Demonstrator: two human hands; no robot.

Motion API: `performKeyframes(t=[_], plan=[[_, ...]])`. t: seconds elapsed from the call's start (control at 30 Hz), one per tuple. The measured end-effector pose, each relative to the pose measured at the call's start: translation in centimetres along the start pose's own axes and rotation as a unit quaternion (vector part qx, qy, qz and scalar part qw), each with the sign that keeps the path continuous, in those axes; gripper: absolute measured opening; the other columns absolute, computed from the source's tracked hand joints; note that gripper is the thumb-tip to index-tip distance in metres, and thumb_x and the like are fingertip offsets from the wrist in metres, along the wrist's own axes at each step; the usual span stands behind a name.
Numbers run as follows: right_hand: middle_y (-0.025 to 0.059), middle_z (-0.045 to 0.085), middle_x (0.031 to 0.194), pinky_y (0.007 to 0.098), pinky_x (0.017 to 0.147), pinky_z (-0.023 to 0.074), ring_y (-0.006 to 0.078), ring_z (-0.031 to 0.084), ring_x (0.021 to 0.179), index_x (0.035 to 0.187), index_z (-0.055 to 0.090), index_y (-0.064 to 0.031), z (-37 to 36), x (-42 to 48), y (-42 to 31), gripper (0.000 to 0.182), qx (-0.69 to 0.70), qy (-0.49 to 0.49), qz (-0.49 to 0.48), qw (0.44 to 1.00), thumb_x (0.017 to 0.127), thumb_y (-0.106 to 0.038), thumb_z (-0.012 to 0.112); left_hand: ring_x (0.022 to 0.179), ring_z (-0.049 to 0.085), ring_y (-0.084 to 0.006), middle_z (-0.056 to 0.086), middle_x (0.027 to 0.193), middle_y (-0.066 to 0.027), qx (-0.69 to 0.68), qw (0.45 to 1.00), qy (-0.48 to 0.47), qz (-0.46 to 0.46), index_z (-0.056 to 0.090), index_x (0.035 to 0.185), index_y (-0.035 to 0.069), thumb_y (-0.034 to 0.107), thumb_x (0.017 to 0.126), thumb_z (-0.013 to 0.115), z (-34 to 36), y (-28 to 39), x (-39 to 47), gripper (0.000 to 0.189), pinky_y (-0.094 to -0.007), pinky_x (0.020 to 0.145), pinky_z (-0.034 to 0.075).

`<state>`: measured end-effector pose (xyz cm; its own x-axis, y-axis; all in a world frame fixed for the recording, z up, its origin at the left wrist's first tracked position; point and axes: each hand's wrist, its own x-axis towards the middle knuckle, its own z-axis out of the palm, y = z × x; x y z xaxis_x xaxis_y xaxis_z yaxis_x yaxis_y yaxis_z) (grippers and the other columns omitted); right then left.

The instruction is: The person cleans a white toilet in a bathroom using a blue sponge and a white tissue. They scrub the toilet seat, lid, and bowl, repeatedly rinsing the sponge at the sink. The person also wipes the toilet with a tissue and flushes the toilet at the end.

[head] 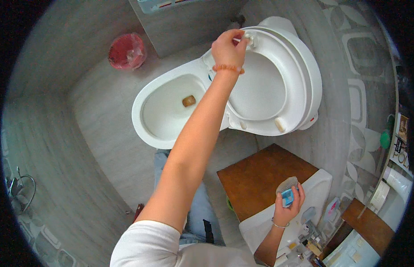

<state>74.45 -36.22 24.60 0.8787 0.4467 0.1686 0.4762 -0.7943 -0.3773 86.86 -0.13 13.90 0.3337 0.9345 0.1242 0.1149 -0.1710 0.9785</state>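
Note:
My left hand [229,48] reaches up to the raised white toilet seat [292,71], with an orange bracelet at the wrist. Thumb and fingers pinch a small white item [237,40] against the seat's upper inner face; what it is cannot be made out. A yellowish bumper [279,124] shows lower on that face. Below the seat is the open toilet bowl [167,123], brownish at its drain. At the lower right, my right hand [290,202] holds a grey scouring pad [287,184] with a light-blue part, over the edge of the white washbasin [260,225].
A red waste bin [127,51] with a liner stands by the wall. The brown vanity cabinet [260,177] is under the basin. Bottles and tubes [398,183] line a shelf at the right. A chrome shower mixer [16,185] is on the left wall.

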Motion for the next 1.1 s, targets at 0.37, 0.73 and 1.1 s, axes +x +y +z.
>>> performKeyframes(t=[0.37,0.73,1.1], plan=[[0.0145,0.043,0.112,0.0384,0.08,0.0401,0.0302,0.044,0.1,0.1,0.05,-0.0062,0.8,0.0,0.9,0.045,0.032,-0.01,0.013,0.999,0.058,-0.002,0.066,0.074,0.057,-0.0275,0.059,0.077,-0.0116,0.238,0.924,-0.262,0.145,0.063,0.084,0.013,0.014,0.071,0.053,4.2,3.3,-0.6,0.016,-0.0351,0.068,0.045],[0.0141,0.044,0.112,0.0375,0.082,0.0382,0.0292,0.043,0.101,0.098,0.052,-0.0041,0.4,2.4,0.2,0.04,-0.05,0.057,0.002,0.997,0.061,-0.006,0.066,0.067,0.048,-0.0232,0.046,0.074,-0.011,0.122,0.907,-0.232,0.329,0.049,0.068,0.001,0.01,0.064,0.047,3.5,5.9,-12.3,0.01,-0.0322,0.058,0.044],[0.0106,0.046,0.109,0.0338,0.088,0.0322,0.0241,0.042,0.102,0.103,0.05,-0.0008,-2.0,2.5,3.4,0.037,-0.123,0.114,0.047,0.985,0.069,-0.005,0.06,0.075,0.054,-0.0254,0.054,0.081,-0.0102,-0.045,0.978,-0.041,0.199,0.054,0.085,0.006,-0.003,0.068,0.053,-0.9,-1.1,-5.7,0.019,-0.0317,0.064,0.043]])
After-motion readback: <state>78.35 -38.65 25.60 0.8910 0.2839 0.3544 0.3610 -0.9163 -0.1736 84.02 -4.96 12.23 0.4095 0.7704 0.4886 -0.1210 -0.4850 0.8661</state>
